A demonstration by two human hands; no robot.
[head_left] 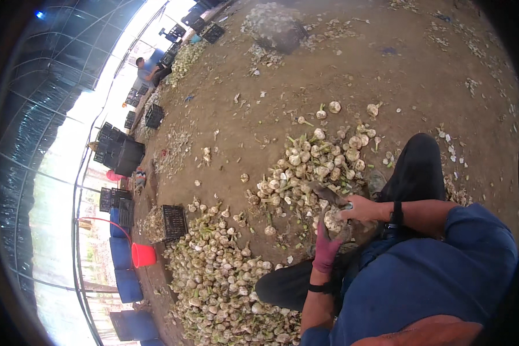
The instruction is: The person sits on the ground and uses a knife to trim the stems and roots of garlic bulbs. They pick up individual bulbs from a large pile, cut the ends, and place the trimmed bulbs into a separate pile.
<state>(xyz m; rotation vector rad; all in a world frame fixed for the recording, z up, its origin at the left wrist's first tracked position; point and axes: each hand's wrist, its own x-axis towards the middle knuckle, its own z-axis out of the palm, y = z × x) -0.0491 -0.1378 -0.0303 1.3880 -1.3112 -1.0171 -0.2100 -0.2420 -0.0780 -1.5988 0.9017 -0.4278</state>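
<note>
My left hand (326,247), in a pink and grey glove, is closed around a garlic bulb (332,220). Close beside it, my bare right hand (360,208) grips a knife by its handle; the knife's broad dark blade (326,195) points away to the left, just above the bulb. Its exact shape is hard to make out. In front of my hands lies a loose pile of garlic bulbs (305,157) with cut stem pieces among them. A larger heap of garlic (225,282) spreads to my left, against my bent knee.
A black crate (174,222) stands at the heap's far edge. Beyond it are a red bucket (143,255), blue barrels (121,254) and stacked black crates (118,149). Another person (146,72) sits far off at the upper left. A pale mound (275,27) lies farther ahead on the dirt floor.
</note>
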